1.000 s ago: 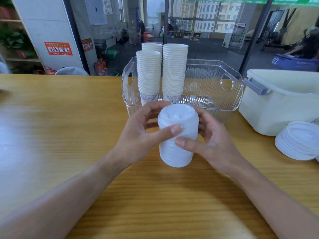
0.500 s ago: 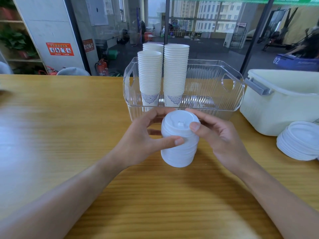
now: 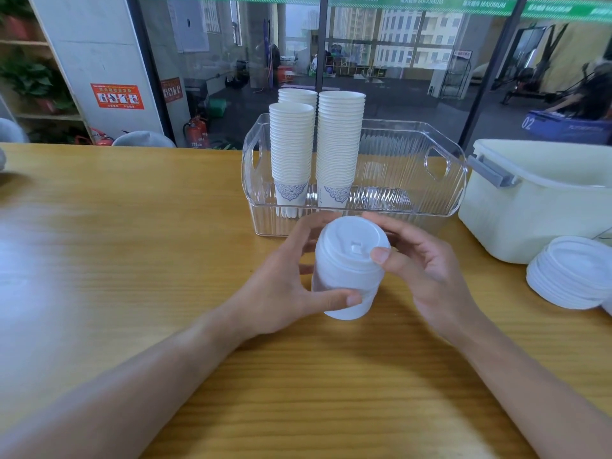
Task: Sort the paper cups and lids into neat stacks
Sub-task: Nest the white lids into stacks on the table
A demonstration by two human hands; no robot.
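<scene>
Can't really see the bottom of the stack of lids [image 3: 347, 270], the hands cover a lot of it. It's smooth white plastic, round, standing mid-worktop just in front of the clear ribbed bin [image 3: 397, 207]. Left hand [image 3: 284, 286] is wrapped round its lower part, right hand [image 3: 420, 270] pinches the top lid's rim. Three tall cup stacks [image 3: 337, 144] stand inside the bin. More lids [image 3: 573, 273] get cut off at the worktop's right edge, beside a cream tub [image 3: 530, 210]. The wood-grain worktop [image 3: 132, 243] stretches wide toward its left edge.
</scene>
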